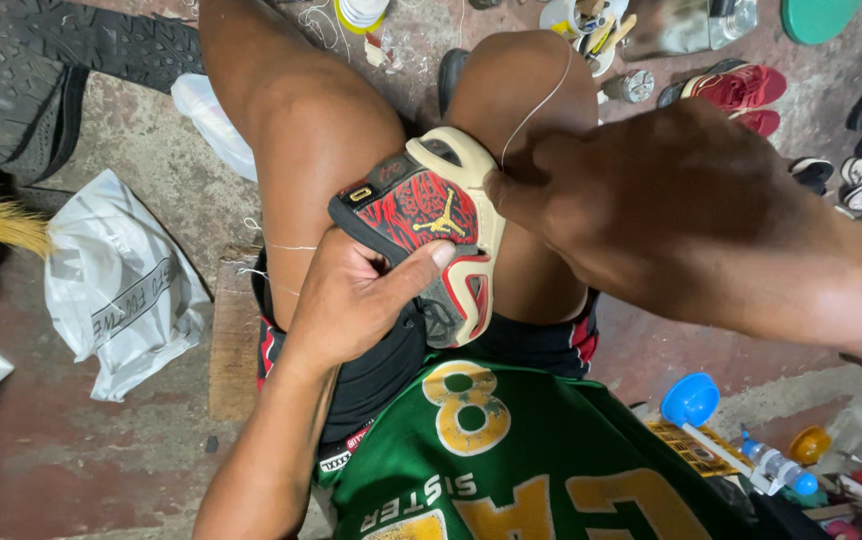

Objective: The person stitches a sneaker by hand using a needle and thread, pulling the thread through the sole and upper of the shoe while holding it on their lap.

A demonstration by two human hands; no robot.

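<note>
Sneaker [431, 225], red-black upper with cream sole, wedged between the knees, sole edge up. Left hand [351, 300] clasps its side, thumb on the upper. Right hand [651, 200] pinches closed at the sole rim, white thread [541, 95] running up from it. Probably light; rubber stiff, upper pliable. Best held by the midsole. Beside the sneaker: worn concrete floor [151, 150], white plastic bag [116, 285] left, sandals [741, 90] right.

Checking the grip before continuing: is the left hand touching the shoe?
Touching. The head view shows the left hand with its thumb pressed flat on the red-and-black shoe.
</note>
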